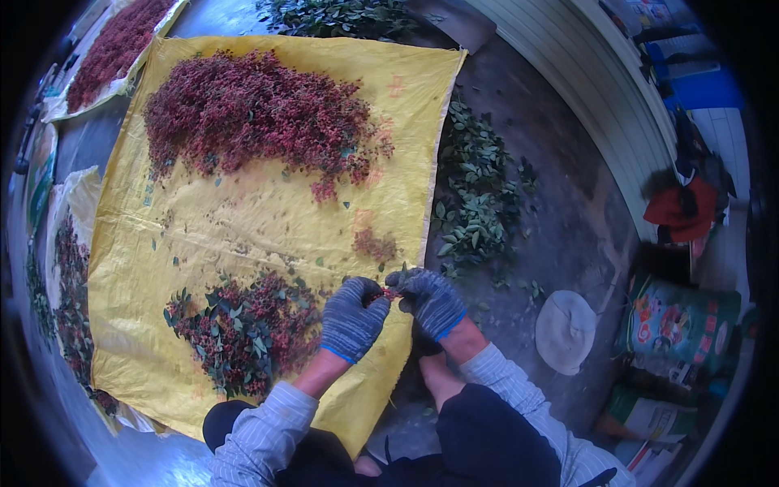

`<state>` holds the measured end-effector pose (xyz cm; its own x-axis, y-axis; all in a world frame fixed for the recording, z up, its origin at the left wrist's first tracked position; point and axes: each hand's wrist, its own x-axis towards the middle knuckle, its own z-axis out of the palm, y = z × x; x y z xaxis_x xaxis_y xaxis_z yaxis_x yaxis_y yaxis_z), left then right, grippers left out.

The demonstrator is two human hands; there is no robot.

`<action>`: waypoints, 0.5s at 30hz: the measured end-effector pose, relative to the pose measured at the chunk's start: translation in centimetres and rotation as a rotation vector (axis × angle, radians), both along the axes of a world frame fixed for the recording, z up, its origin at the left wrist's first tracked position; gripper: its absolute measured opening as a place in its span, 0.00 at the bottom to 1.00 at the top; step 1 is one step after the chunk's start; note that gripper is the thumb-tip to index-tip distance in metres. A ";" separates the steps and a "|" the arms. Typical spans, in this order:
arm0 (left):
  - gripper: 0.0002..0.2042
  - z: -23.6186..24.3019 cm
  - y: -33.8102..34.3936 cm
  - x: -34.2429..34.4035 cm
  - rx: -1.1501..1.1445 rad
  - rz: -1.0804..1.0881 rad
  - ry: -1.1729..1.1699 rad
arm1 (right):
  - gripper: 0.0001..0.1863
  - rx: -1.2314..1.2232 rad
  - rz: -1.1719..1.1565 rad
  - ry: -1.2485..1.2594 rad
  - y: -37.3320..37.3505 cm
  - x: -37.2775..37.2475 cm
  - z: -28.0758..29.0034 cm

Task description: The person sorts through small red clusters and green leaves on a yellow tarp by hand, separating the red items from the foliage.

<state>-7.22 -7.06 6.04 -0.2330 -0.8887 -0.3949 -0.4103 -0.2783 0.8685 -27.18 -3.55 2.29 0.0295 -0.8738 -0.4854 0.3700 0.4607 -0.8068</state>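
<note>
Both hands wear grey knit gloves with blue cuffs and meet over the right edge of a yellow woven sheet (268, 191). Between them is a small sprig of red berries (390, 293). My left hand (355, 318) pinches it from the left, fingers closed. My right hand (428, 300) closes on its other side, fingertips nearly touching the left ones. To the left of my hands lies a pile of berry clusters with green leaves (243, 329). A larger heap of red berries (251, 114) with few leaves covers the far part of the sheet.
Stripped green leaves (479, 191) lie on the dark floor along the sheet's right edge; another leaf heap (337, 18) is at the back. A pale round mat (565, 332) and a green printed sack (680, 321) are at right. More berries (118, 49) lie far left.
</note>
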 end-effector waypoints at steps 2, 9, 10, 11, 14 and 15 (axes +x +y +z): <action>0.07 -0.5 -0.4 0.5 -0.012 0.009 -0.047 | 0.10 0.211 -0.186 -0.348 0.0 -0.6 -0.1; 0.25 -2.2 -4.9 1.0 0.535 0.434 0.680 | 0.09 0.242 -0.597 -0.560 1.4 -8.0 -3.0; 0.27 -2.2 -5.5 1.3 0.579 0.481 0.828 | 0.13 0.244 -0.654 -0.524 2.0 -8.5 -3.0; 0.28 -2.2 -5.9 1.2 0.624 0.527 0.976 | 0.14 0.261 -0.688 -0.497 2.7 -9.0 -3.0; 0.16 -6.0 -5.5 1.7 0.349 0.276 0.296 | 0.15 0.333 -0.766 -0.401 5.0 -9.6 -3.6; 0.13 -8.4 -4.8 2.1 0.214 0.109 0.039 | 0.15 0.337 -0.792 -0.364 6.0 -9.7 -4.2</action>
